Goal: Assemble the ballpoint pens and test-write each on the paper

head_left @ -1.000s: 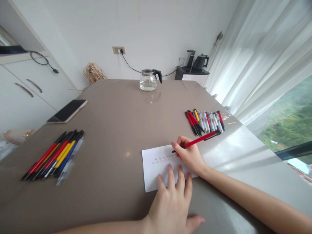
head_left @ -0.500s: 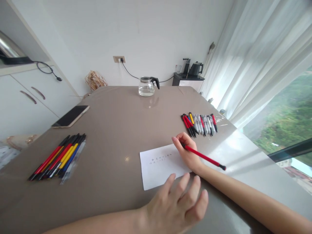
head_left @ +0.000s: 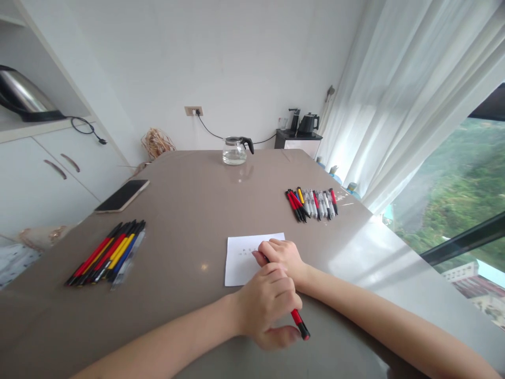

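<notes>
A red pen with black ends (head_left: 296, 317) slants between my two hands over the near edge of the paper. My right hand (head_left: 287, 259) is closed around its far end and rests on the white sheet (head_left: 235, 266). Curled over the pen's middle, my left hand (head_left: 272, 302) touches the right one, its thumb beside the black end that sticks out towards me. Small rows of handwriting show on the sheet, partly covered by my fingers. The pen's far tip is hidden in the right hand.
Several mixed pens (head_left: 106, 253) lie in a bunch on the left. A row of clear, red and yellow pens (head_left: 313, 204) is at the right. A dark-screened phone (head_left: 123, 196) lies near the left edge. A glass pot (head_left: 234, 152) stands at the table's far end.
My left hand has closed onto the red pen from an open, spread pose. The pen has swung to point more towards me, and my right hand has come nearer on the paper.
</notes>
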